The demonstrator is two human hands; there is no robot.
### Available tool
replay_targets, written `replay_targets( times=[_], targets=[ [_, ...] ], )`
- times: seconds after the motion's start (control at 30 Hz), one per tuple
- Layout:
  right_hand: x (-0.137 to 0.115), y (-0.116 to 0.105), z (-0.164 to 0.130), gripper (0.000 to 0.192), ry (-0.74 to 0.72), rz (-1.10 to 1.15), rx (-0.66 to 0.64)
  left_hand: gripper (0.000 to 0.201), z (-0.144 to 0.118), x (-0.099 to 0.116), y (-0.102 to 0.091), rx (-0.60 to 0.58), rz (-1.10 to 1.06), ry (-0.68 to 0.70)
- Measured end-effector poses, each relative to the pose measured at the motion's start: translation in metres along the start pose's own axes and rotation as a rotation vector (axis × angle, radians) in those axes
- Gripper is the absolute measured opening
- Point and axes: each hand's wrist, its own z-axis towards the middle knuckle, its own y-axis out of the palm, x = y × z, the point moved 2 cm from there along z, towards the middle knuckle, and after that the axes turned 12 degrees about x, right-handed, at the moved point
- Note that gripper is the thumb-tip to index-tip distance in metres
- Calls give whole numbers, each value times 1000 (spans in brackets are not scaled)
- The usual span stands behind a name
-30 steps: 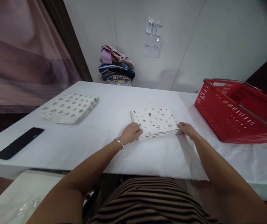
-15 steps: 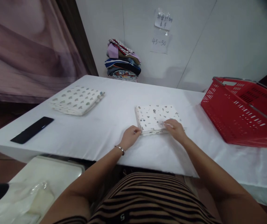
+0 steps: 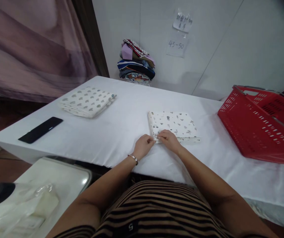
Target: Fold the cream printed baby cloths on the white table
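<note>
A folded white cloth (image 3: 174, 124) with small printed motifs lies on the white-covered table in front of me. At its near left corner, my left hand (image 3: 144, 145) is closed, thumb and fingers pinching the edge. My right hand (image 3: 169, 140) is beside it, its fingers drawn together on the layers near that same corner. The fingertips of both hands nearly meet, and they partly cover the corner. A silver bracelet (image 3: 133, 159) is on my left wrist.
Another folded cloth (image 3: 88, 101) with green-grey motifs lies to the left, behind a black flat object (image 3: 41, 129). A red basket (image 3: 258, 129) stands at the right. Stacked fabrics (image 3: 137, 64) rise behind the table. Below left is a white surface (image 3: 65, 175) bearing plastic bags.
My right hand has slid left along the cloth's near edge to the corner by my left hand. My left hand stays at that corner. The view has shifted slightly.
</note>
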Motion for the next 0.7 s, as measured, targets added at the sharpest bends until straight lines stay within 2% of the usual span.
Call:
replay_targets(
  times=[0.17, 0.43, 0.7],
  targets=[
    [1, 2, -2, 14, 32, 28, 12, 12, -1, 0, 1, 8, 6, 19],
    [-5, 1, -7, 16, -90, -10, 6, 12, 0, -1, 2, 13, 16, 40],
    [-1, 5, -12, 15, -175, -55, -10, 12, -1, -4, 3, 15, 10, 75]
  ],
)
